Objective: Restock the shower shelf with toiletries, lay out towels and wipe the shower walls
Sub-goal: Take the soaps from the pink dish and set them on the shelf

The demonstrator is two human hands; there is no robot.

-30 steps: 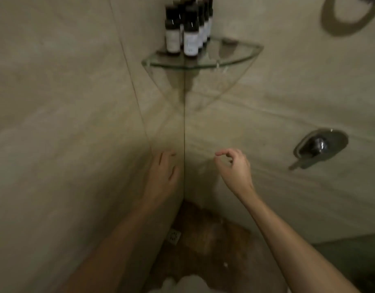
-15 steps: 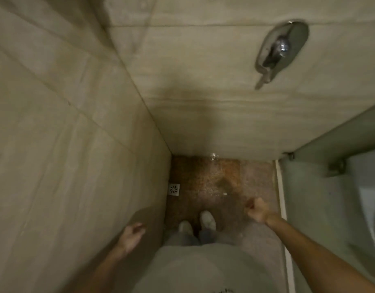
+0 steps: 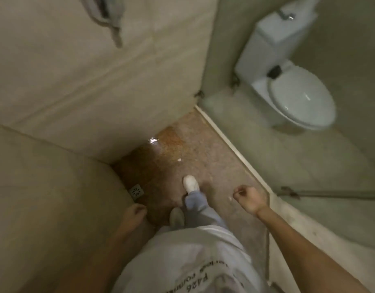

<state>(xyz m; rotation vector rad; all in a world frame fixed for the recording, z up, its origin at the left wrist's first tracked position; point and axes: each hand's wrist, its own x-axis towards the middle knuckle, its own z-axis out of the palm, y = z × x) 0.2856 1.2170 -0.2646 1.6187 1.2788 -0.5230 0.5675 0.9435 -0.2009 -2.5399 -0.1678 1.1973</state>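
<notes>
The shower walls (image 3: 80, 85) are seen at the left and top, meeting in a corner above the brown shower floor (image 3: 161, 157). A small square drain (image 3: 136, 191) is set in the floor by the left wall. The left hand (image 3: 133, 213) is hung low beside that wall, its fingers curled in with nothing held. The right hand (image 3: 251, 198) is curled into a loose fist over the floor, and nothing is seen in it. A white shoe (image 3: 190, 183) is placed on the floor. A toilet (image 3: 296, 96) is seen past the glass.
</notes>
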